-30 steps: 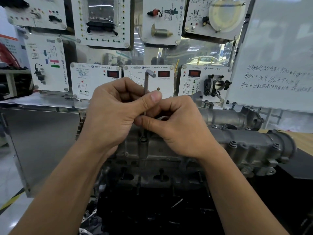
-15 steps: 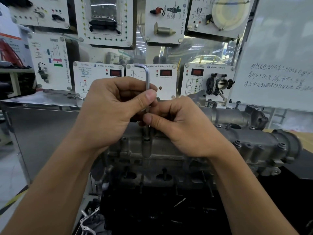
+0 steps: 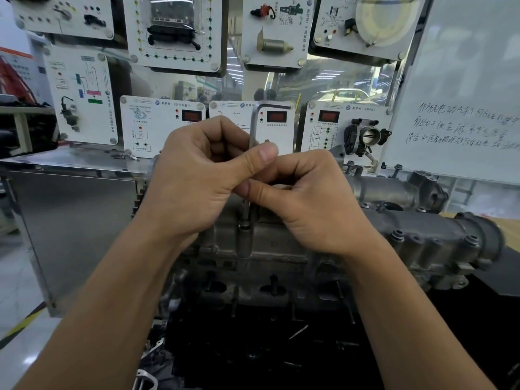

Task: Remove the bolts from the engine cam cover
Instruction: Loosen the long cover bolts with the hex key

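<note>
Gripping the upright hex key point(image 3: 253, 123), left hand point(image 3: 197, 181) meets right hand point(image 3: 309, 205).

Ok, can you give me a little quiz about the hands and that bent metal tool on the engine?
1. True or false: the hex key lies flat on the cam cover.
2. Where is the key's lower tip? A) in a bolt on the cover; B) on the whiteboard; C) in the throttle body on the panel.
3. Fill in: the key's short bent arm, at the top, points to the person's ____.
Key: 1 false, it stands upright, pinched by the left hand and the right hand. 2 A. 3 right.
</note>
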A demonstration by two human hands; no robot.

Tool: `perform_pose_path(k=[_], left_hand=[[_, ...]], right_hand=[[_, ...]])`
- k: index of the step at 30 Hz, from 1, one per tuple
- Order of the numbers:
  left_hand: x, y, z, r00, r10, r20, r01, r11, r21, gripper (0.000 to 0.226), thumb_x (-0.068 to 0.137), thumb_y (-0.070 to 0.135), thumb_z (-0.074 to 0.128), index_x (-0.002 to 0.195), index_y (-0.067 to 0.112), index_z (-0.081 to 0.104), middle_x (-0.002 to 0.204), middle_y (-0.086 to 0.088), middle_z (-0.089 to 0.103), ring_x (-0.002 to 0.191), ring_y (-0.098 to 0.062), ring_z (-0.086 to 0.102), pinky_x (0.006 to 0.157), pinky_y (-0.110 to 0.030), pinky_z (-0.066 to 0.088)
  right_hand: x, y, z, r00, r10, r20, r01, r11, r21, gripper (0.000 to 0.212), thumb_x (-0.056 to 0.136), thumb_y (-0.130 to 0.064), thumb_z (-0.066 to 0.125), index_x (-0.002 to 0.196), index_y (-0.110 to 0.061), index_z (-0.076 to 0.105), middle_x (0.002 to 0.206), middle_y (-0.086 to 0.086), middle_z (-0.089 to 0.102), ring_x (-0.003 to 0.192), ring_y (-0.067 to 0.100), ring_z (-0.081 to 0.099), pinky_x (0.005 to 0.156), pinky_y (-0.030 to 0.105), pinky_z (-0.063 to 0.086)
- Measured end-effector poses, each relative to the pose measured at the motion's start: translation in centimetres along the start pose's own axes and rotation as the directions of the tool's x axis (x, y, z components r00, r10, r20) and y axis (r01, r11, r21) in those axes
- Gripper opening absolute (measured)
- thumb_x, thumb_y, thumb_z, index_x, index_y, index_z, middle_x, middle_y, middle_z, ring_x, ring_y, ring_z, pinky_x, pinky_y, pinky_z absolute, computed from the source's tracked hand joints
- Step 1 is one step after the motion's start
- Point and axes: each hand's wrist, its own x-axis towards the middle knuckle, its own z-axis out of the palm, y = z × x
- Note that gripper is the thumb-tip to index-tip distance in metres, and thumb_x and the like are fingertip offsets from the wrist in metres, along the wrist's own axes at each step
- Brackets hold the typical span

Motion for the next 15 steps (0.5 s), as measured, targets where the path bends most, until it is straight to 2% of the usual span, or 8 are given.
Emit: perform_pose_path(k=[3, 7, 10, 13, 15], left_hand=[[0.0, 0.2, -0.7, 0.987, -0.028, 0.157, 0.024, 0.999, 0.028, 0.006, 0.084, 0.024, 0.070, 0.087, 0.018, 0.072, 0.072, 0.007, 0.069, 0.072, -0.006, 0.067, 0.066, -0.018, 0.053], [0.0, 0.3, -1.7, 0.971, -0.056, 0.232, 0.041, 0.997, 0.069, 0.023, 0.093, 0.020, 0.055, 0.099, 0.026, 0.076, 0.085, 0.005, 0.072, 0.088, -0.012, 0.069, 0.080, -0.028, 0.056], [-0.1, 0.5, -1.8, 0.976, -0.052, 0.213, 0.041, 0.998, 0.053, 0.022, 0.092, 0.016, 0.057, 0.098, 0.025, 0.076, 0.086, 0.002, 0.075, 0.087, -0.014, 0.072, 0.077, -0.024, 0.056], [-0.2, 0.4, -1.4, 0.990, -0.019, 0.138, 0.010, 0.998, 0.066, 0.014, 0.090, 0.014, 0.063, 0.096, 0.020, 0.074, 0.081, 0.002, 0.076, 0.079, -0.011, 0.073, 0.070, -0.020, 0.056], [-0.2, 0.5, -1.0, 0.994, 0.008, 0.106, -0.015, 0.997, 0.070, 0.014, 0.083, 0.017, 0.067, 0.095, 0.018, 0.073, 0.079, 0.003, 0.077, 0.077, -0.010, 0.074, 0.068, -0.019, 0.057]], right_hand=[[-0.1, 0.1, -0.3, 1.000, 0.013, 0.016, -0.013, 1.000, -0.006, 0.010, 0.084, -0.011, 0.077, 0.081, -0.002, 0.078, 0.078, 0.011, 0.076, 0.081, 0.036, 0.071, 0.074, 0.051, 0.055], [-0.1, 0.0, -0.5, 0.997, 0.024, 0.067, -0.024, 1.000, -0.008, 0.011, 0.088, -0.009, 0.072, 0.088, 0.000, 0.078, 0.086, 0.016, 0.076, 0.089, 0.040, 0.069, 0.079, 0.054, 0.053], [-0.1, 0.1, -0.7, 0.993, 0.019, 0.118, -0.016, 1.000, -0.025, 0.015, 0.093, -0.009, 0.066, 0.094, 0.000, 0.077, 0.090, 0.019, 0.075, 0.091, 0.042, 0.068, 0.082, 0.054, 0.052], [0.0, 0.2, -0.8, 0.988, 0.016, 0.157, -0.005, 0.998, -0.070, 0.021, 0.096, -0.014, 0.062, 0.091, 0.002, 0.076, 0.086, 0.030, 0.070, 0.079, 0.045, 0.063, 0.073, 0.052, 0.052], [0.0, 0.2, -0.7, 0.988, -0.001, 0.152, 0.010, 0.998, -0.060, 0.020, 0.094, -0.015, 0.066, 0.088, 0.001, 0.076, 0.081, 0.026, 0.071, 0.074, 0.039, 0.065, 0.070, 0.045, 0.054]])
